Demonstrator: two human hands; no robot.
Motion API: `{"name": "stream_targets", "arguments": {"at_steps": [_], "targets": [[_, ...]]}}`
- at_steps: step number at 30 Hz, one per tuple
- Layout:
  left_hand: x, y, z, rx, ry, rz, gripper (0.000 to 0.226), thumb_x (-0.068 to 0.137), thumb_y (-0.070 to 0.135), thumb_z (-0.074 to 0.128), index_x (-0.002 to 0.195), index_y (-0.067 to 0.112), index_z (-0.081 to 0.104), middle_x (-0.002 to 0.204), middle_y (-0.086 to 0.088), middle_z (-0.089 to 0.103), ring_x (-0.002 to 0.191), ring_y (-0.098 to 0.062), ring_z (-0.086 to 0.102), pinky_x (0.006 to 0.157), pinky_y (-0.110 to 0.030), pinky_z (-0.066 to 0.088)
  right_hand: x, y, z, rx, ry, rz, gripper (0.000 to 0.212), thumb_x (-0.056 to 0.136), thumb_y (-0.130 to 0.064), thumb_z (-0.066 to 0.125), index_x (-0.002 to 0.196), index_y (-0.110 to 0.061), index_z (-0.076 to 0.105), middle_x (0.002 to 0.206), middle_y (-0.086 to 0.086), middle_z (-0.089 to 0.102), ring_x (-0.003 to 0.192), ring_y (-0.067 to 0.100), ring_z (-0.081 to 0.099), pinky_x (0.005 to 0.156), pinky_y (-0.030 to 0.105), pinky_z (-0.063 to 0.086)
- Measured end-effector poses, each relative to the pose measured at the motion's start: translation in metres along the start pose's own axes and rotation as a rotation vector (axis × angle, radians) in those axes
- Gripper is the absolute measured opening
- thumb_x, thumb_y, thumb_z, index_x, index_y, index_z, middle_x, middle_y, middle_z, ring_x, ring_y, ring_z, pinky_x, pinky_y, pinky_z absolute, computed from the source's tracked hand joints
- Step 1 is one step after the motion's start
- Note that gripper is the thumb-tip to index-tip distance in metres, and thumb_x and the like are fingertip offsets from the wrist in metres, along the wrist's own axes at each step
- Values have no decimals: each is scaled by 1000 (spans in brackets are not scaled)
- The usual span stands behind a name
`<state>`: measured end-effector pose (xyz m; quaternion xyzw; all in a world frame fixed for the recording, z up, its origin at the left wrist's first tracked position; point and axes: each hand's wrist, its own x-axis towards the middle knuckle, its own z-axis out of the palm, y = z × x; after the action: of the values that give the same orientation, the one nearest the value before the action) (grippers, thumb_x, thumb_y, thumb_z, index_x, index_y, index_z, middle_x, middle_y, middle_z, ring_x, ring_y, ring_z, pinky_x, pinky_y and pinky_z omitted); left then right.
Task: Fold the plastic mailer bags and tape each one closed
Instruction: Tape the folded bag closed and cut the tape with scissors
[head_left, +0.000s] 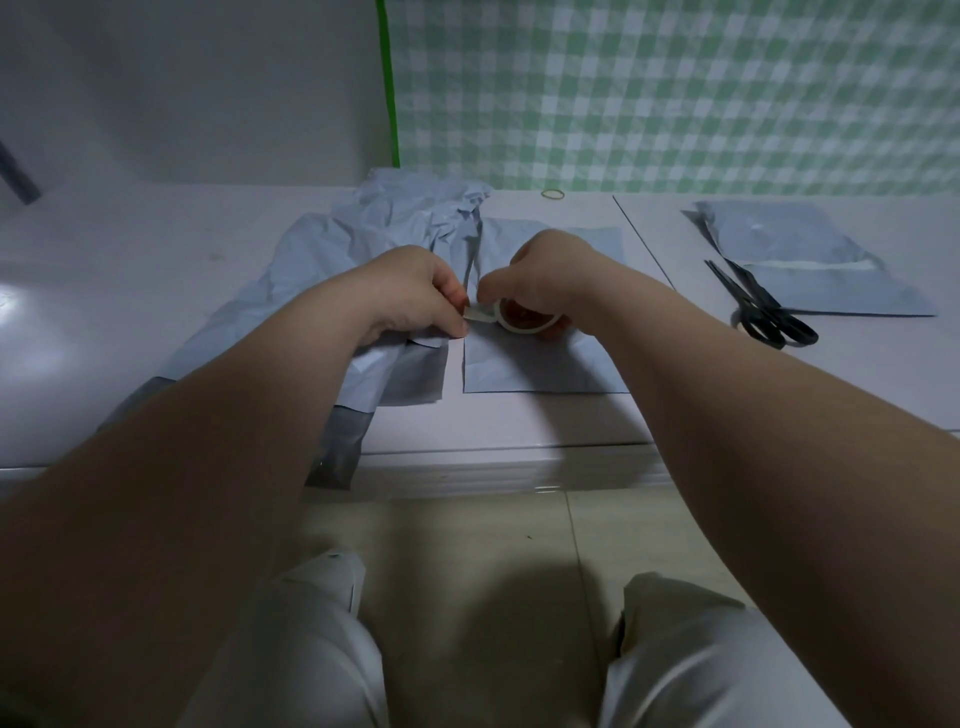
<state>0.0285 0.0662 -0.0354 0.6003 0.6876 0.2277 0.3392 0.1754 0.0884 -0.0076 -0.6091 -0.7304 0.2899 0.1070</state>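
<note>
Peels tape end (480, 312) off tape roll (524, 321): end pinched in left grip (415, 291), roll clasped in right grip (545, 275), just above folded mailer bag (540, 366) on desk (519, 421). Prob. mid-taping; needs scissors (763, 306) next, off to right, to cut strip.

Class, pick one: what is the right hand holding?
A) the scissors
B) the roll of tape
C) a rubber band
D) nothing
B: the right hand curls round the roll of tape while the left hand pinches its free end; the scissors lie untouched to the right.
</note>
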Motion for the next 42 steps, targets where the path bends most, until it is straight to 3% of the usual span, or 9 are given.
{"name": "stream_targets", "arguments": {"at_steps": [3,6,16,25,30,33,35,39,42], "targets": [[1,3,-2,-18,43,-50,9,71,6,69,80,4,71,75,-9,66,70,-19,57,68,-28,45,1,-1,-1,-32,10,-17,30,76,-34,69,77,-9,53,68,4,46,53,19,46,41,19,33],[4,4,-1,-64,73,-68,24,73,15,66,86,-4,69,76,-12,62,70,-21,52,67,-32,39,3,-4,-2,-83,17,-35,32,76,-35,69,70,-10,48,66,4,45,54,19,44,42,22,33],[3,4,3,2,127,-38,2,74,13,74,76,12,73,86,-12,72,74,-19,60,68,-26,46,12,-4,-2,-185,52,-78,38,78,-38,66,62,-13,42,63,3,41,70,23,46,44,25,31],[4,4,7,61,129,-3,8,70,11,76,71,17,71,68,3,64,67,-11,56,62,-21,42,16,-2,1,-235,41,-70,41,81,-40,64,62,-12,40,62,4,41,53,17,41,42,24,28],[3,7,8,165,150,9,15,71,13,74,62,22,65,67,4,62,67,-11,55,57,-20,40,21,-1,6,-349,63,-94,44,80,-47,63,62,-14,39,64,2,41,75,24,47,52,27,31],[2,11,10,222,169,-4,2,72,12,73,72,11,71,79,-8,68,81,-23,62,68,-28,47,23,1,10,-340,76,-98,44,79,-47,63,61,-14,38,65,2,40,75,24,46,62,29,34],[3,14,12,283,185,-24,16,71,13,72,83,3,73,90,-16,70,89,-29,65,75,-34,51,24,2,12,-355,90,-101,43,80,-45,60,61,-14,38,65,2,39,70,22,43,64,30,34],[3,17,13,414,233,-33,24,72,19,70,91,5,67,93,-12,66,87,-27,62,69,-32,48,21,1,12,-387,94,-116,40,83,-42,57,61,-14,40,66,2,40,57,15,37,49,27,26],[-5,19,17,469,315,-14,14,77,17,64,87,8,60,89,-7,59,91,-28,59,67,-31,41,18,-2,12,-393,82,-106,45,87,-53,52,65,-14,42,68,1,41,58,15,36,58,29,32]]}}
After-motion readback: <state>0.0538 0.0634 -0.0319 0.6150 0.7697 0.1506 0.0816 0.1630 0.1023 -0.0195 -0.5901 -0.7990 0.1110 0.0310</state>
